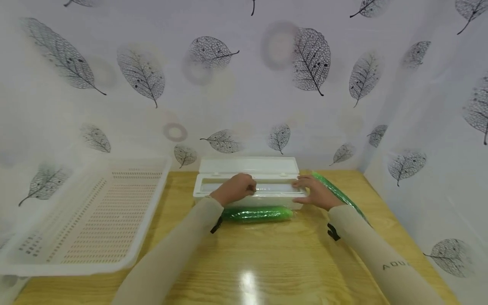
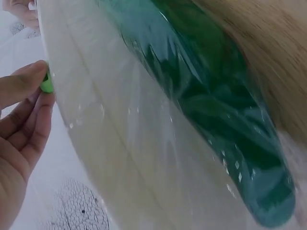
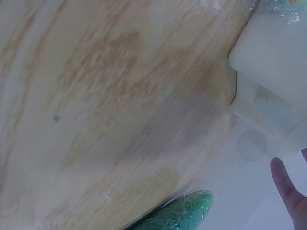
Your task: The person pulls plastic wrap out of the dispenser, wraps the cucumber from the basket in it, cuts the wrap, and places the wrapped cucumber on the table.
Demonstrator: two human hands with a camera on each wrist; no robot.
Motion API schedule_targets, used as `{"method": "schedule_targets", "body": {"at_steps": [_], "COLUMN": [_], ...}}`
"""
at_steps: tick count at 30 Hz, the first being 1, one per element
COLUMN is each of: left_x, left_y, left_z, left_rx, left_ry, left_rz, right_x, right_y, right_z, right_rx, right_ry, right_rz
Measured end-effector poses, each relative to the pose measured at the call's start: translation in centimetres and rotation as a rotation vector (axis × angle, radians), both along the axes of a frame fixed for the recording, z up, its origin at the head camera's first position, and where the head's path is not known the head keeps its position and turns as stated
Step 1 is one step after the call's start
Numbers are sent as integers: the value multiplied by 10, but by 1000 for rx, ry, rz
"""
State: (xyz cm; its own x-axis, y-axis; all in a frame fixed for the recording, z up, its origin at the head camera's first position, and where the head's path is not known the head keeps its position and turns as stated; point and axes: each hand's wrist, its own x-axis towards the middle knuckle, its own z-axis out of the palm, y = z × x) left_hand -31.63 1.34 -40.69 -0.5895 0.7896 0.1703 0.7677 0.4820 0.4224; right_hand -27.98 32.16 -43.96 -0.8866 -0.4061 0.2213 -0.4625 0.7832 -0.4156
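A long white box (image 1: pixel 244 201) stands at the back of the table with its lid (image 1: pixel 248 164) raised. My left hand (image 1: pixel 234 188) is over its middle; the left wrist view shows thumb and fingers pinching a small bright green piece (image 2: pixel 47 85) at the box's edge. What this piece belongs to is unclear. My right hand (image 1: pixel 316 192) is at the box's right end, thumb in front and fingers over the rim, straight or loosely bent. A film-wrapped cucumber (image 1: pixel 257 214) lies along the box's front. Another wrapped cucumber (image 1: pixel 339 192) slants beyond my right hand.
To the left is a large white plastic basket (image 1: pixel 131 250) with slotted base and sides. Everything rests on a wood-grain table (image 1: pixel 289 267). A pale curtain (image 1: pixel 244 101) with dark leaf prints hangs close behind the table and at its right side.
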Motion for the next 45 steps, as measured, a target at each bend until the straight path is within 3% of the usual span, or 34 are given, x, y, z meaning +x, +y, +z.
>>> {"method": "schedule_targets", "body": {"at_steps": [6, 8, 14, 19, 27, 30, 34, 38, 41, 45], "left_x": [-7, -8, -4, -1, 6, 14, 33, 57, 67, 67], "left_y": [-47, -68, -113, -122, -119, -112, -86, -49, -28, -15], "left_z": [5, 7, 17, 21, 27, 24, 9, -15, -35, -51], "left_rx": [-41, -66, -97, -126, -209, -260, -293, -258, -289, -347], "left_ry": [-103, -104, -156, -146, -44, 73, 328, 510, 647, 745], "left_rz": [71, 97, 203, 218, 299, 329, 360, 220, 93, 94], "right_x": [-1, 0, 2, 1, 2, 2, 3, 2, 1, 0], "right_y": [-4, -4, -5, -3, -2, -2, -2, -2, -3, -3], "right_z": [2, 3, 3, 2, 4, 2, 0, 2, 4, 6], "right_rx": [16, 17, 26, 19, 20, 35, 41, 52, 60, 53], "right_ry": [-24, -26, -21, -27, -26, -4, -2, -2, -6, -34], "right_rz": [-12, -17, -27, -25, -19, -10, -10, -3, -13, -12]}}
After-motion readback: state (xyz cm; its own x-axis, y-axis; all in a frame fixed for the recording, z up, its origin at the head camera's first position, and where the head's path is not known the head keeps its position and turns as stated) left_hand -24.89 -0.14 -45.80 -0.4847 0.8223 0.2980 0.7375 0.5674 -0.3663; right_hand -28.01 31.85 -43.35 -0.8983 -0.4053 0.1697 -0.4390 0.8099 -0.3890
